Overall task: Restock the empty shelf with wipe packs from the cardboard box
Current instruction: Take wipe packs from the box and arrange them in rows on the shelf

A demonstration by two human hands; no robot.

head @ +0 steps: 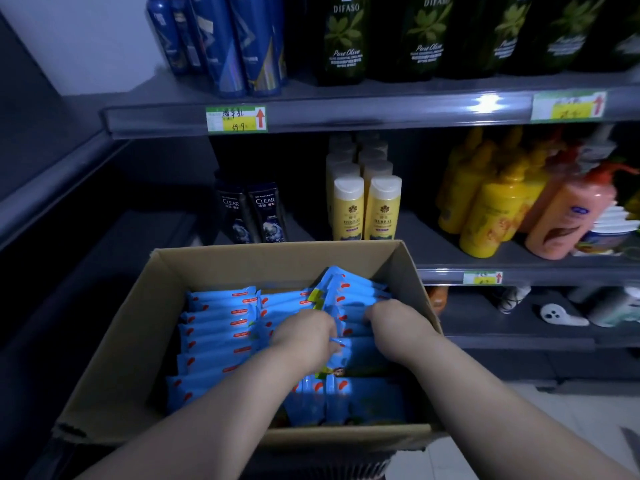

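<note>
An open cardboard box (114, 344) stands in front of the shelving, filled with rows of blue wipe packs (218, 320). Both my hands are down inside it, at the middle-right rows. My left hand (304, 336) curls round the left side of a bunch of upright wipe packs (349, 289), and my right hand (393, 322) grips the same bunch from the right. The fingertips of both hands are hidden among the packs. The packs at the far right end tilt upward above the rest.
The shelf behind the box holds two dark Clear bottles (251, 213), yellow Herbal bottles (365, 209) and yellow and orange bottles (502, 209). Blue cans and dark olive bottles stand on the upper shelf (381, 112). A dark, bare shelf area (104, 209) lies at left.
</note>
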